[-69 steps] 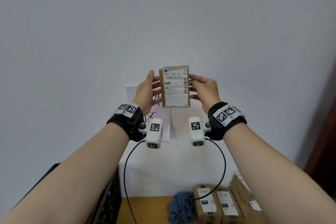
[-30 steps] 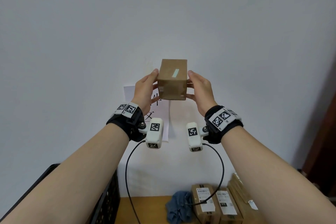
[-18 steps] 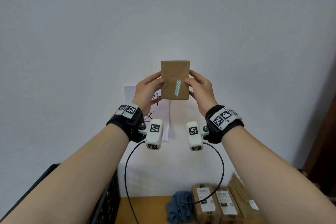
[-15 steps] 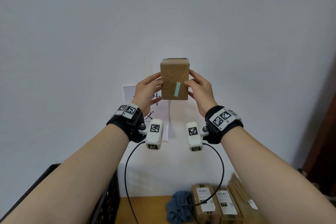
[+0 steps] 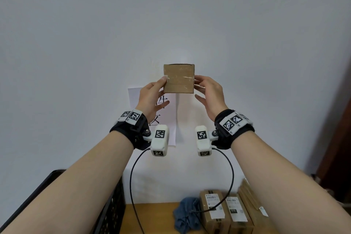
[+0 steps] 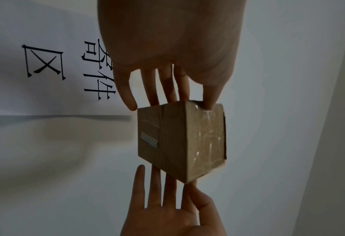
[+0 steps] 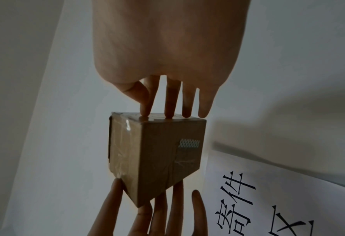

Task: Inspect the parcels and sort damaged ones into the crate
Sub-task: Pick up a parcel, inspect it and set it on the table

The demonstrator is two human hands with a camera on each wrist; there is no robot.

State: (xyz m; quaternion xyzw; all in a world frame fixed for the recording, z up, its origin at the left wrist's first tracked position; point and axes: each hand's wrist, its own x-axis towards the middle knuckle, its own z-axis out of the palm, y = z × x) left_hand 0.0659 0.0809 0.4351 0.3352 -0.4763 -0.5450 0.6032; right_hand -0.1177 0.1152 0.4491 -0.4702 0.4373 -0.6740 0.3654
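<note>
You are holding a small brown cardboard parcel up in front of a pale wall, level with a paper sign taped there. Your left hand pinches its left edge between thumb and fingertips, and your right hand presses straight fingertips against its right side. The face turned toward you is covered in wrinkled clear tape; the wrist views show a small patterned tape strip on an adjoining face. No tear, dent or crush is plain on the sides that show, though the far faces are hidden. Far below, on a wooden surface, three more parcels with white labels stand side by side near a crumpled blue cloth. The black crate sits at the lower left; its inside is out of view, so you cannot tell whether anything has gone in. The task looks to be mid-inspection: this parcel is not yet judged, and at least three more appear to await checking.
</note>
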